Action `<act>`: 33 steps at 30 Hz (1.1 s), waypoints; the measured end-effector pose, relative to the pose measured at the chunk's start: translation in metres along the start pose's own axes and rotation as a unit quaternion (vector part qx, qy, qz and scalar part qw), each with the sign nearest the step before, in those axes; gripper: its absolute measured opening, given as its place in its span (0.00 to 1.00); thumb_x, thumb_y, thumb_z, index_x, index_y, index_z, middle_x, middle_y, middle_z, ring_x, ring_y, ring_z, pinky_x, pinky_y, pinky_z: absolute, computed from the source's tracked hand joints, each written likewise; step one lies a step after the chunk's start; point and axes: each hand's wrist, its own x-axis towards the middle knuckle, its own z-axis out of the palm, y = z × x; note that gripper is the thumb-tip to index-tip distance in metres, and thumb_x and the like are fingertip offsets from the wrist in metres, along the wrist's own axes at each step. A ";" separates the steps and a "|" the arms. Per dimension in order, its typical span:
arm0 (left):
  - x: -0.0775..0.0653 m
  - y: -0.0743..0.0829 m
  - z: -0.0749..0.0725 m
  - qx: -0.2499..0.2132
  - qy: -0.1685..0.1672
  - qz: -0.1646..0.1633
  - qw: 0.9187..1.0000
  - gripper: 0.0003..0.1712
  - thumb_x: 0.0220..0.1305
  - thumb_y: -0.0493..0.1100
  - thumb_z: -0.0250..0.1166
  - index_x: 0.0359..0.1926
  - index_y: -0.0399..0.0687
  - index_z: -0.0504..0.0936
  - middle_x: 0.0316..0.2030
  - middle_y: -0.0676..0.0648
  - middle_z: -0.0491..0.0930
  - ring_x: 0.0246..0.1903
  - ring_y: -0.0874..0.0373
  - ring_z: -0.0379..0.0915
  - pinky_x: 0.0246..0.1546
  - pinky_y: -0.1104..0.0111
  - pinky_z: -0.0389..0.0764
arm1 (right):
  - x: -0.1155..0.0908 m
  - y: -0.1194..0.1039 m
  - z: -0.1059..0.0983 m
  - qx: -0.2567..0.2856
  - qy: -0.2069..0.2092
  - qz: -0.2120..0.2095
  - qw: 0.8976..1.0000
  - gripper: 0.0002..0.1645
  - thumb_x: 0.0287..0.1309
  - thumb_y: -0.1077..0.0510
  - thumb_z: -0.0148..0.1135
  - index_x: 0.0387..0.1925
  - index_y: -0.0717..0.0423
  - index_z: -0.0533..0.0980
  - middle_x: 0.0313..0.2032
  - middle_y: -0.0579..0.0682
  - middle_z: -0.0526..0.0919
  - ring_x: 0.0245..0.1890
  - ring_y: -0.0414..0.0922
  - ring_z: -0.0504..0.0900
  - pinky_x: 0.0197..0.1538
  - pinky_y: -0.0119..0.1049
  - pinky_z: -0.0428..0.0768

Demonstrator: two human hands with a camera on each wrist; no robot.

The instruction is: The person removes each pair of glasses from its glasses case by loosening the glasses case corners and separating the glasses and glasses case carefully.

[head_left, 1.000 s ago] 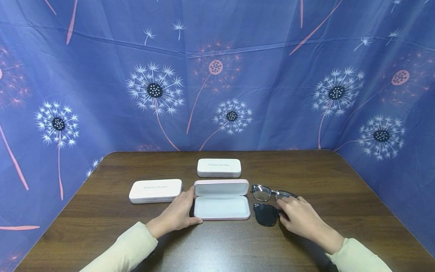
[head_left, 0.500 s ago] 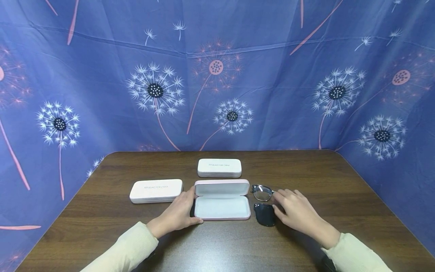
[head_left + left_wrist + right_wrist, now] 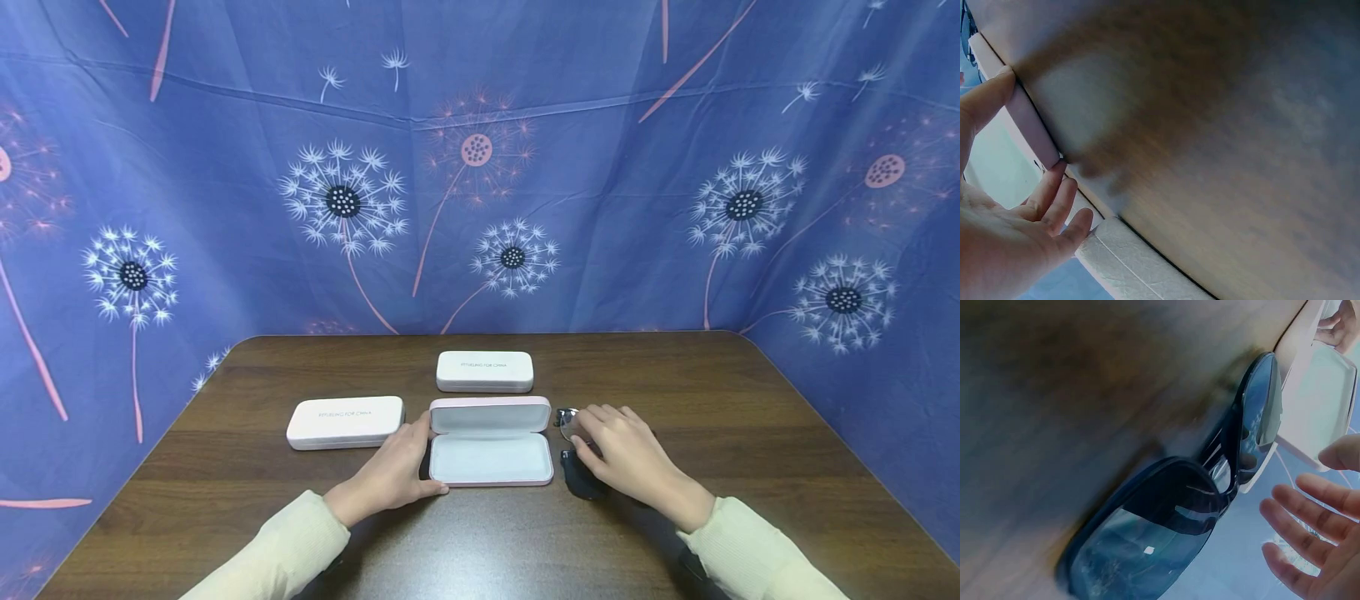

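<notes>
A pale pink glasses case lies open in the middle of the table, its light lining bare. My left hand holds its left end, thumb at the front corner and fingers toward the hinge; the left wrist view shows the case edge between thumb and index finger. Above two pairs of glasses is my right hand, fingers loosely spread and holding nothing in the right wrist view. It partly hides the clear glasses and the sunglasses. Dark lenses of the sunglasses fill the right wrist view's centre.
A closed white glasses case lies left of the open one, close to my left fingers. Another closed white case stands behind it. The brown wooden table ends at a blue dandelion-print cloth.
My right hand has moved left across the glasses, covering more of both pairs and uncovering the table at their right. The left hand and the cases stay in place.
</notes>
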 end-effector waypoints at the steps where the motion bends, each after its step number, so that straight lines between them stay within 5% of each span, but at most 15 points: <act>1: 0.000 0.000 0.000 0.000 0.000 0.000 1.000 0.59 0.39 0.53 0.75 0.63 0.26 0.52 0.47 0.41 0.75 0.48 0.48 0.70 0.53 0.52 0.69 | 0.002 -0.001 0.000 0.001 0.002 0.000 1.000 0.09 0.51 0.53 0.61 0.34 0.52 0.77 0.32 0.45 0.81 0.34 0.45 0.79 0.40 0.49 0.77; 12: 0.001 -0.001 0.001 -0.001 0.005 0.005 1.000 0.58 0.39 0.53 0.75 0.63 0.27 0.53 0.46 0.42 0.75 0.47 0.49 0.70 0.52 0.53 0.70 | 0.021 -0.005 0.005 0.025 0.034 -0.010 0.999 0.12 0.55 0.51 0.57 0.37 0.55 0.77 0.33 0.48 0.82 0.32 0.44 0.79 0.34 0.41 0.75; 33: 0.001 -0.003 0.001 0.000 0.009 0.009 1.000 0.58 0.38 0.52 0.76 0.63 0.28 0.54 0.46 0.42 0.76 0.45 0.50 0.71 0.51 0.54 0.71 | 0.061 -0.022 0.016 0.030 0.003 0.005 1.000 0.16 0.60 0.46 0.53 0.34 0.55 0.76 0.29 0.45 0.80 0.29 0.41 0.75 0.31 0.36 0.69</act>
